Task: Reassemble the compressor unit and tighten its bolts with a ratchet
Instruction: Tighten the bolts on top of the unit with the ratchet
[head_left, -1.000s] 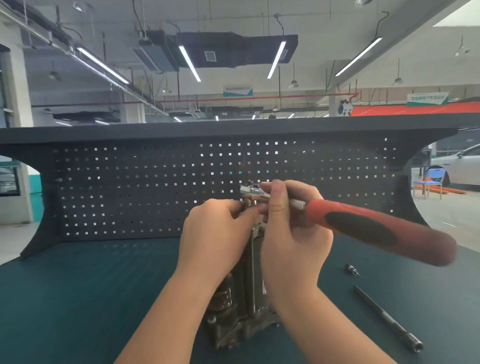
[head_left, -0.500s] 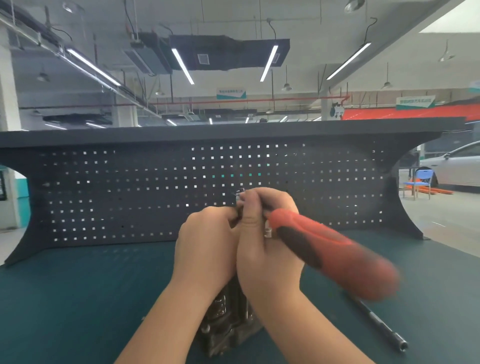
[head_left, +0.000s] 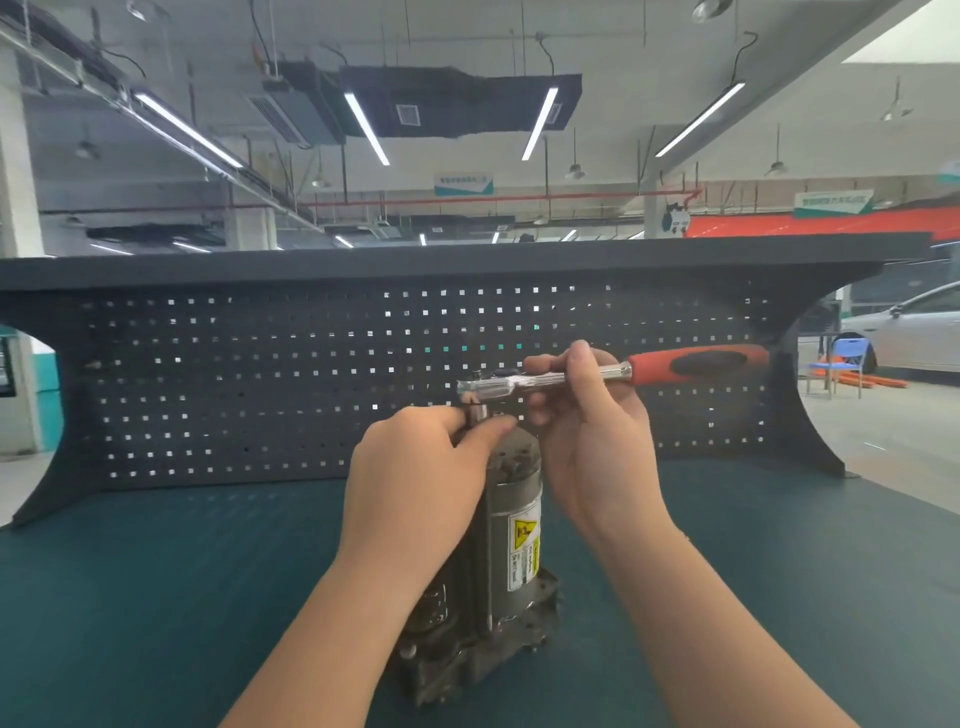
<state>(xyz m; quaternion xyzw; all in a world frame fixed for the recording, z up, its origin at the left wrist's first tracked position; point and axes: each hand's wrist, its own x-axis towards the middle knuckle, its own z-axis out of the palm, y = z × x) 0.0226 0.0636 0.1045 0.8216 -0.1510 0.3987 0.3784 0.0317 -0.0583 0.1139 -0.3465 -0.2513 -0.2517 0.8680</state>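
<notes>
The grey compressor unit (head_left: 511, 525) stands upright on the green bench mat, with a yellow warning label on its side. A ratchet (head_left: 613, 371) with a chrome shaft and red-and-black handle lies level over its top, head to the left, handle pointing right. My right hand (head_left: 587, 415) grips the chrome shaft close to the head. My left hand (head_left: 421, 467) pinches the socket (head_left: 478, 410) under the ratchet head, on top of the unit. The bolt is hidden by my fingers.
A dark pegboard back panel (head_left: 260, 374) runs along the far side of the green mat (head_left: 156, 597). A workshop floor, a blue chair (head_left: 844, 358) and a white car (head_left: 914, 332) lie beyond on the right.
The ratchet handle has swung from pointing down-right toward me round to level, pointing right. My left hand has stayed at the socket. The view has shifted, so the extension bar on the mat is out of sight.
</notes>
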